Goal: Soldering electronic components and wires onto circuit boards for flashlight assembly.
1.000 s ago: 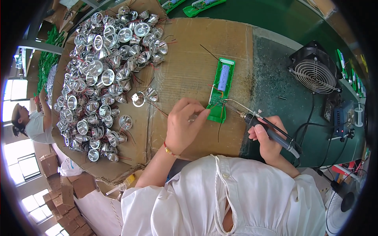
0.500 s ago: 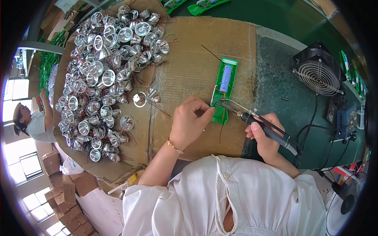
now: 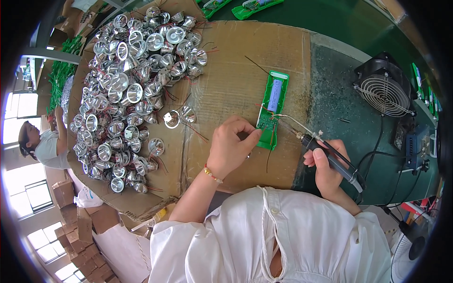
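A green circuit board [image 3: 271, 111], long and narrow with a blue cylindrical cell mounted along its middle, is seen lying flat on a sheet of brown cardboard [image 3: 236, 80], close to the cardboard's right edge. The near end of the board is pinned by the left hand [image 3: 230, 151], whose fingers are curled and pinched together at the board's lower left corner; whether a wire is held between the fingertips cannot be told. A beaded bracelet is worn on the left wrist. The right hand [image 3: 329, 167] is closed firmly around the dark handle of a soldering iron [image 3: 325, 151], held like a pen, with its thin metal tip brought across to the lower half of the board; contact with the board is too fine to confirm. A cord runs from the iron's rear toward a small blue box [image 3: 416, 150] at the right. A large heap of silver reflector cups [image 3: 127, 94] with thin wires is spread over the left part of the cardboard, and a few single cups [image 3: 181, 115] lie apart, just left of the left hand. A black fan [image 3: 384, 89] with a wire grille stands on the green table surface [image 3: 339, 28], well to the right of the board.
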A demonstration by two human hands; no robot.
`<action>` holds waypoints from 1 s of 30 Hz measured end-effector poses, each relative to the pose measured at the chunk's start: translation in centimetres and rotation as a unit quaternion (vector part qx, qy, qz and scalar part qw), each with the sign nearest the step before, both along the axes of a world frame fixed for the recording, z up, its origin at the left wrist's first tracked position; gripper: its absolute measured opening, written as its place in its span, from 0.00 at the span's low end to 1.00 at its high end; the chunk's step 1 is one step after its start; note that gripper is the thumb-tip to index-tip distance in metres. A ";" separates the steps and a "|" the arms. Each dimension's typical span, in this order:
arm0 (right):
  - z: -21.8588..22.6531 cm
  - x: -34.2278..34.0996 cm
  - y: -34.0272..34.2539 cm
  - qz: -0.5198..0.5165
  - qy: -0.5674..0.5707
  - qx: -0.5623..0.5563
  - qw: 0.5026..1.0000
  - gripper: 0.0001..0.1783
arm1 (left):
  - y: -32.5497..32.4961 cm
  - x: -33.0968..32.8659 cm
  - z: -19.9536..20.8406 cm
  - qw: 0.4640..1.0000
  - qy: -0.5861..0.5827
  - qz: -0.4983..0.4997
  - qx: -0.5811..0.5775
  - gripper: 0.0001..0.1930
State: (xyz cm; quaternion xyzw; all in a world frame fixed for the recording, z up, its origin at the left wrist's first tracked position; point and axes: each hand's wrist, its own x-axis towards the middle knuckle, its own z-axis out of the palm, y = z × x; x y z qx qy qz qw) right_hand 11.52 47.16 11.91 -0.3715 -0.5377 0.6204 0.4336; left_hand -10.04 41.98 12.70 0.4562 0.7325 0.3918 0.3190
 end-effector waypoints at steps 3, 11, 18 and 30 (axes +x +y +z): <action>0.0 0.2 0.2 0.005 -0.002 -0.003 1.000 0.09 | 0.1 0.0 0.3 1.000 -0.009 0.000 -0.022 0.06; -0.7 1.4 1.1 -0.048 -0.017 -0.003 0.999 0.08 | -0.1 -0.3 -0.2 0.979 -0.175 0.109 0.007 0.08; -1.8 2.7 2.9 -0.095 -0.020 -0.004 0.995 0.08 | 8.5 -0.9 1.6 0.967 0.209 -0.138 -0.039 0.08; -2.1 2.5 2.7 -0.095 -0.038 -0.042 0.994 0.07 | 28.7 -8.7 0.0 0.939 0.343 0.027 0.025 0.23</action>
